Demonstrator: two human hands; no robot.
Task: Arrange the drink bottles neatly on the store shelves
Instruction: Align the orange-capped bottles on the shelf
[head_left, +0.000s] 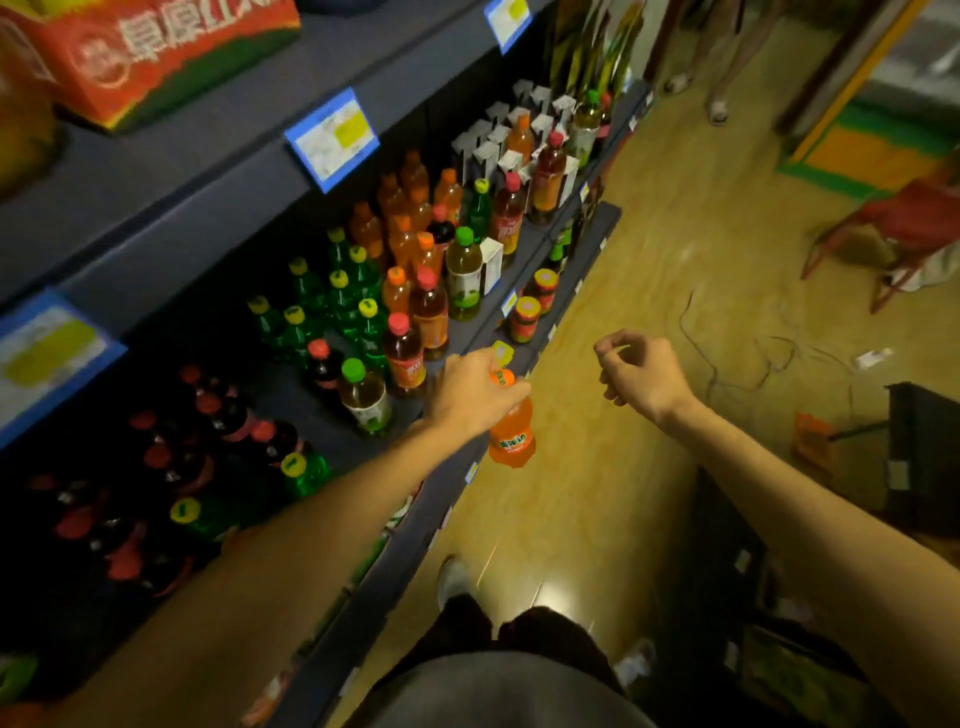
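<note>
My left hand grips an orange soda bottle by its neck, holding it upright just past the front edge of the dark shelf. On that shelf stand green bottles, orange bottles, red-capped tea bottles and dark cola bottles. A yellow-green drink with a green cap stands just left of my left hand. My right hand hovers over the aisle floor to the right, fingers loosely curled, holding nothing.
A lower shelf edge carries jars with yellow lids. Blue price tags hang from the shelf above, where a red carton sits. A red stool and a black crate stand across the aisle. Someone's feet are far ahead.
</note>
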